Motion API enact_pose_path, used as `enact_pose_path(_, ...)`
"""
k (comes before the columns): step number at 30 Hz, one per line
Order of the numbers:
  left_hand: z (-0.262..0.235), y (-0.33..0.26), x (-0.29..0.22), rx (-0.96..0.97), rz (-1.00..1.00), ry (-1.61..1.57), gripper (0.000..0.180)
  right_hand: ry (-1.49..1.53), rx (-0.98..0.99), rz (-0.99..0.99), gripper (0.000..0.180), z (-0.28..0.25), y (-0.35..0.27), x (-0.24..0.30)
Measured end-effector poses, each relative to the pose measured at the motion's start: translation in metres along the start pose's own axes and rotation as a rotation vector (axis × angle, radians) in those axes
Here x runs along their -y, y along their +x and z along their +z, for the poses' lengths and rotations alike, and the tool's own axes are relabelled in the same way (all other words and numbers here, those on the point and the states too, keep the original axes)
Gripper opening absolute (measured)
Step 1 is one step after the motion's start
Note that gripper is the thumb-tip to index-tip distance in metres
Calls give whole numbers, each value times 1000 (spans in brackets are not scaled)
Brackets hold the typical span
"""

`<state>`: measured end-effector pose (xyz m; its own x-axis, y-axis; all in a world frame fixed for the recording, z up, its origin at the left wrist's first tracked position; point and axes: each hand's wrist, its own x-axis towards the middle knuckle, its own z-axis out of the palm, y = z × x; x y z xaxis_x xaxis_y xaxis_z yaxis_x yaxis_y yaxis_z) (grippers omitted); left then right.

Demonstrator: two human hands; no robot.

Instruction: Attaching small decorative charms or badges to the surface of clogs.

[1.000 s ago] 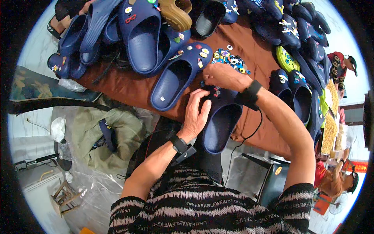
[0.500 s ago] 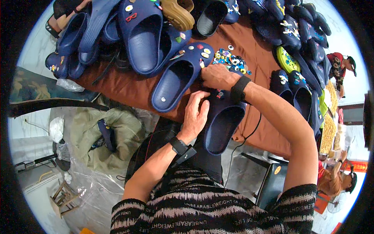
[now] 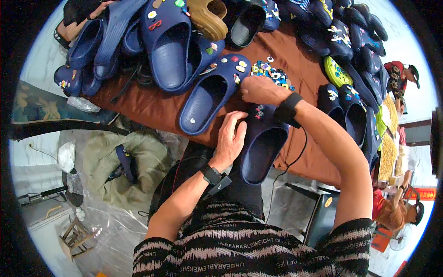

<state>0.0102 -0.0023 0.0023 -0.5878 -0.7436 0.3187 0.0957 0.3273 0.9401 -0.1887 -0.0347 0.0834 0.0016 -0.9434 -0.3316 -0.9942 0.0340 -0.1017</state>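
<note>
Your two hands work over one navy clog (image 3: 264, 154) at the table's near edge, its toe partly hidden.
Your right hand (image 3: 262, 90) is curled over the toe, fingertips out of sight, so you cannot tell what it pinches; your left hand (image 3: 230, 141) has thumb and fingers parted, fingertips beside the clog. The olive sack (image 3: 99, 181) contains one discernible navy shoe (image 3: 124, 159), other contents unclear. One decorated clog (image 3: 204, 107) lies left of the charm pile (image 3: 273, 75), too jumbled to count.
</note>
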Motion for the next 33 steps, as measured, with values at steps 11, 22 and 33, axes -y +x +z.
enact_pose_path(11, 2, 0, 1, 21, 46, 50, 20, 583, -247, -26, 20, -11, -106, 20)
enact_pose_path(22, 1, -10, -4, 200, 157, 169, 53, 282, -381, -80, 19, -1, -121, 28)
enact_pose_path(33, 3, -10, 0, 205, 156, 186, 53, 151, -363, -41, 13, -1, -116, 21)
